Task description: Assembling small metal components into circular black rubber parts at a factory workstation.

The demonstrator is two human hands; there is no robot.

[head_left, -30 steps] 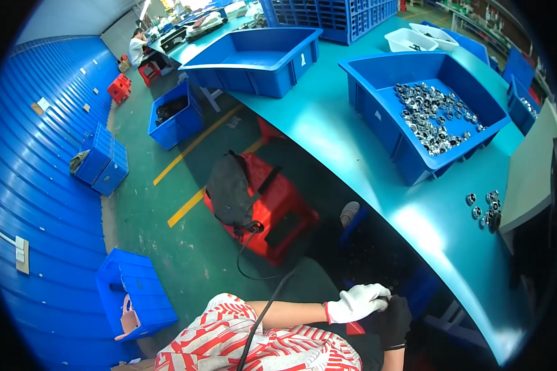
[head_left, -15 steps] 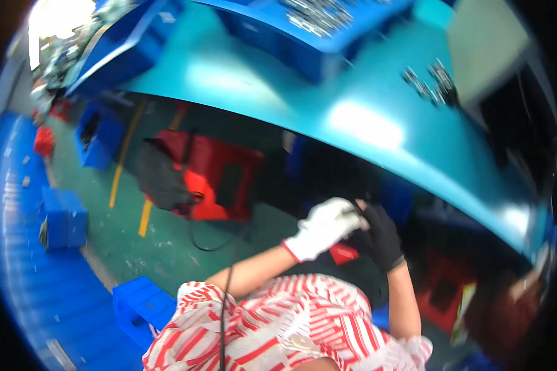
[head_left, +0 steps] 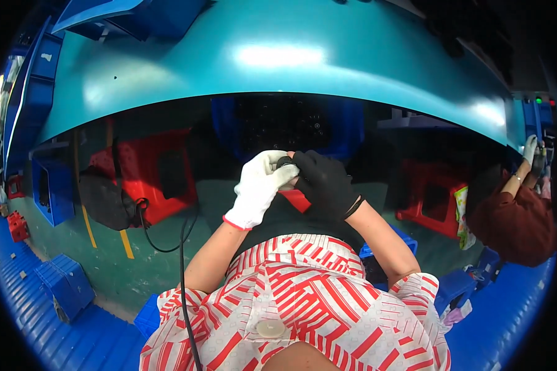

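My left hand (head_left: 258,187), in a white knit glove with a red cuff, is closed with thumb and fingers pinching a small dark round part (head_left: 284,162). Pressed up against it, my right hand (head_left: 325,185) wears a black glove with a bare fingertip showing. Its fingers curl in at the same spot, and what they grip is hidden. Both hands are held in front of my body, short of the table edge. Beyond them, under the table, a blue bin (head_left: 226,127) contains many small dark pieces.
A teal table (head_left: 167,65) curves across, with blue bins (head_left: 145,20) at its far left. Left on the green floor are a red stool (head_left: 161,176) and black bag (head_left: 107,198). Another red stool (head_left: 424,201) and a co-worker (head_left: 517,216) are at right. A black cable (head_left: 183,272) hangs before me.
The view has swung and steadied, so the bin of metal parts on the table is out of sight and the bin below shows. My hands stay together in front of me.
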